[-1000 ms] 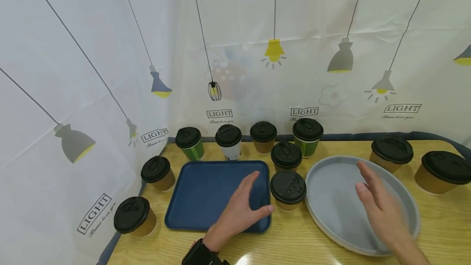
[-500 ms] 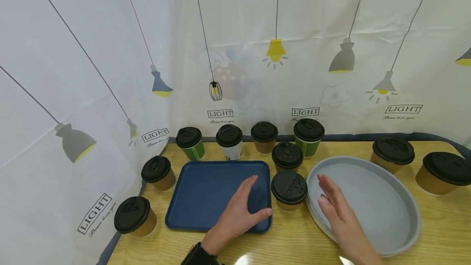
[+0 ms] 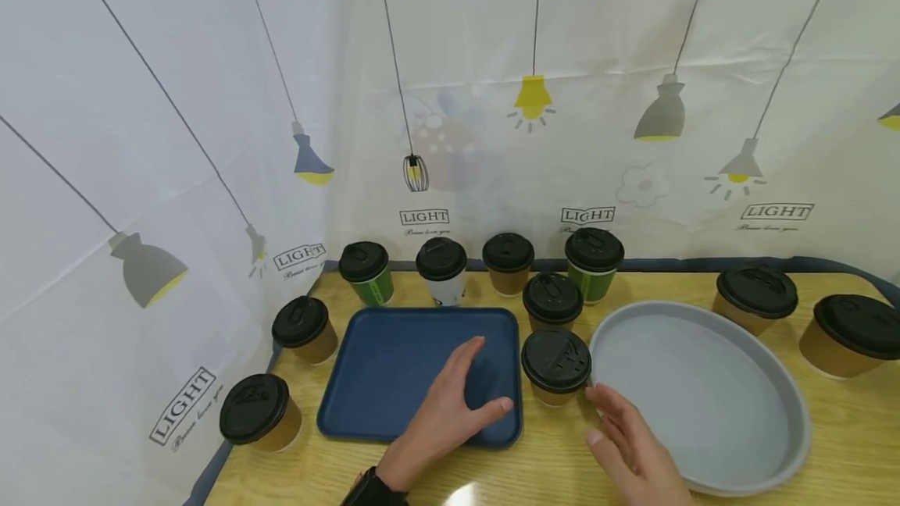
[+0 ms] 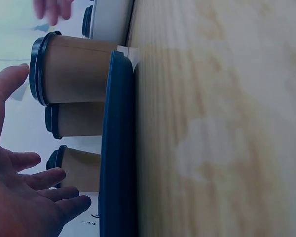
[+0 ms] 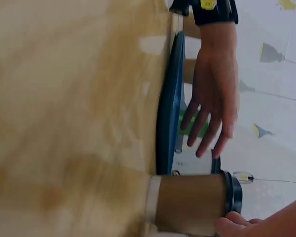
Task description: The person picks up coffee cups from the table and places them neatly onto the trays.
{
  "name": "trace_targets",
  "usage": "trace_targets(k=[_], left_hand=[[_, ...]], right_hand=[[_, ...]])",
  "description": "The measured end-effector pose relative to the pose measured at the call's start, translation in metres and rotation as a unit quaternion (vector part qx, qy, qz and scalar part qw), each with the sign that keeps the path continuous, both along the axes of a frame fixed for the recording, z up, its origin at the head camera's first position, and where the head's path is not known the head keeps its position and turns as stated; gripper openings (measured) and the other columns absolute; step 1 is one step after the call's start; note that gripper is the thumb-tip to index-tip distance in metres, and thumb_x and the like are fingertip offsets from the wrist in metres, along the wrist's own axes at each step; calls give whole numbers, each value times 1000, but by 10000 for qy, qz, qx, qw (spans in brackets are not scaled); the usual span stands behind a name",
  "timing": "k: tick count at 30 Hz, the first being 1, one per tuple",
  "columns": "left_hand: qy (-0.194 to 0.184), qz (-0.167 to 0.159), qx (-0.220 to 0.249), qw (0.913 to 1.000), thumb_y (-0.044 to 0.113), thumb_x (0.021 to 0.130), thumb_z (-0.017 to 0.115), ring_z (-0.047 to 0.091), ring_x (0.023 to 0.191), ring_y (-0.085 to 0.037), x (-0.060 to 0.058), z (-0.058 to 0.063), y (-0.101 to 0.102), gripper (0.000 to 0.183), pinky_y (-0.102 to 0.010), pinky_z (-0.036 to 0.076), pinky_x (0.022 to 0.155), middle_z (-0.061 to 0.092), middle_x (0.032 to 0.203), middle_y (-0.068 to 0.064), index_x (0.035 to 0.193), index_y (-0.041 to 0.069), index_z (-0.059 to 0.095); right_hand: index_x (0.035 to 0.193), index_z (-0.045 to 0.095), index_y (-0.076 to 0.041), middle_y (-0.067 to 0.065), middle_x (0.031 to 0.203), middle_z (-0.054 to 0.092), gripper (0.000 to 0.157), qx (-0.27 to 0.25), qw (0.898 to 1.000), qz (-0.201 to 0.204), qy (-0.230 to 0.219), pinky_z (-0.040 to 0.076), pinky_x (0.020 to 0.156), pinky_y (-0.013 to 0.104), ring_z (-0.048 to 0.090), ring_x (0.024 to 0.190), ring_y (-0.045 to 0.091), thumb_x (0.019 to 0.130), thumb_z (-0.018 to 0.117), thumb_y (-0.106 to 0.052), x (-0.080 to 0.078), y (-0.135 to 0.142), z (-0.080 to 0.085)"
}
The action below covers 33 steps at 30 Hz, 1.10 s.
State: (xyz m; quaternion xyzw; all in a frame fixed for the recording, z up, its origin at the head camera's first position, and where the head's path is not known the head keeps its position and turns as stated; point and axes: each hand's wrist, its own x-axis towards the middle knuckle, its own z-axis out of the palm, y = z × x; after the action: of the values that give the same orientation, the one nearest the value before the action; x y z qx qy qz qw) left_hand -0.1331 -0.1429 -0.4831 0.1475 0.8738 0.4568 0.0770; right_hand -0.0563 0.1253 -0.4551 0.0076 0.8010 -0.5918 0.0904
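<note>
My left hand (image 3: 446, 412) hovers over the right part of a blue rectangular tray (image 3: 380, 381), fingers spread and thumb apart, holding nothing. Just right of that tray stands a brown paper cup with a black lid (image 3: 555, 361). My right hand (image 3: 636, 447) is at the front left rim of a round grey tray (image 3: 710, 397), its fingertips right by the cup's lower right side. In the right wrist view, right-hand fingers (image 5: 266, 224) overlap the cup's lid edge. The left wrist view shows the left hand (image 4: 19, 197) with relaxed fingers beside the brown cup (image 4: 79, 69).
Directly behind the near cup is another brown cup (image 3: 552, 299). Along the back stand two green cups (image 3: 373, 287) (image 3: 594, 279), a white cup (image 3: 443, 283) and a brown cup (image 3: 508, 276). Brown cups flank the left (image 3: 281, 420) and right (image 3: 844, 350). A printed curtain (image 3: 478, 100) hangs behind.
My right hand has moved left and toward me, from over the round grey tray to beside the near brown cup. The left hand has hardly moved. The cups and trays stand as before.
</note>
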Motion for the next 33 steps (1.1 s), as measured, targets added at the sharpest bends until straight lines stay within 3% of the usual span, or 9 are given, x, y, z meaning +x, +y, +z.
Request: trace_targets(k=[3, 6, 12, 18, 24, 29, 33], left_hand=[[31, 25, -35, 10000, 49, 95, 73, 32, 151, -37, -1, 0, 0, 87, -67, 35, 111, 27, 168, -6, 165, 21, 28], [59, 61, -85, 9999, 50, 95, 73, 32, 151, -37, -1, 0, -2, 88, -68, 35, 111, 27, 168, -7, 165, 21, 29], [113, 139, -146, 9997, 51, 95, 72, 33, 150, -37, 0, 0, -6, 86, -68, 35, 112, 28, 167, -7, 163, 19, 32], [223, 25, -488, 9986, 51, 96, 70, 49, 136, -35, -3, 2, -8, 64, -61, 45, 105, 48, 149, -6, 145, 13, 56], [138, -624, -1479, 9869, 49, 93, 75, 59, 105, -16, 3, 6, -6, 40, -43, 53, 90, 58, 112, 5, 119, 19, 73], [110, -1362, -2053, 9691, 41, 90, 81, 56, 91, -4, 11, 11, -2, 30, -29, 53, 80, 57, 103, 11, 114, 24, 77], [206, -1635, -2333, 9583, 33, 92, 81, 53, 84, -1, 15, 11, 3, 25, -24, 51, 73, 56, 99, 13, 114, 24, 78]], right_hand=[[160, 25, 4, 27, 163, 31, 80, 118, 9985, 165, -500, 32, 120, 48, 30, 151, 43, 106, 55, -47, -1, -3, -5], [161, 18, 8, 29, 166, 21, 91, 373, 9954, 302, -824, 25, 121, 59, 22, 151, 45, 104, 56, -52, -7, -7, -11], [163, 6, 7, 30, 167, 9, 104, 693, 9921, 410, -958, 18, 121, 64, 13, 153, 47, 101, 58, -58, -18, -10, -17], [162, 0, 7, 31, 168, 4, 109, 743, 9945, 306, -673, 18, 121, 61, 12, 153, 46, 100, 62, -56, -28, -15, -17], [162, -4, 7, 31, 167, 3, 116, 896, 9938, 207, -628, 24, 120, 61, 17, 152, 47, 97, 62, -63, -37, -19, -17], [163, -4, 4, 33, 166, 11, 118, 1029, 9939, 127, -364, 27, 119, 62, 22, 151, 47, 95, 66, -61, -45, -22, -17], [162, -4, 6, 34, 167, 7, 121, 1112, 9933, 40, -306, 24, 120, 63, 18, 152, 49, 93, 69, -61, -55, -18, -18]])
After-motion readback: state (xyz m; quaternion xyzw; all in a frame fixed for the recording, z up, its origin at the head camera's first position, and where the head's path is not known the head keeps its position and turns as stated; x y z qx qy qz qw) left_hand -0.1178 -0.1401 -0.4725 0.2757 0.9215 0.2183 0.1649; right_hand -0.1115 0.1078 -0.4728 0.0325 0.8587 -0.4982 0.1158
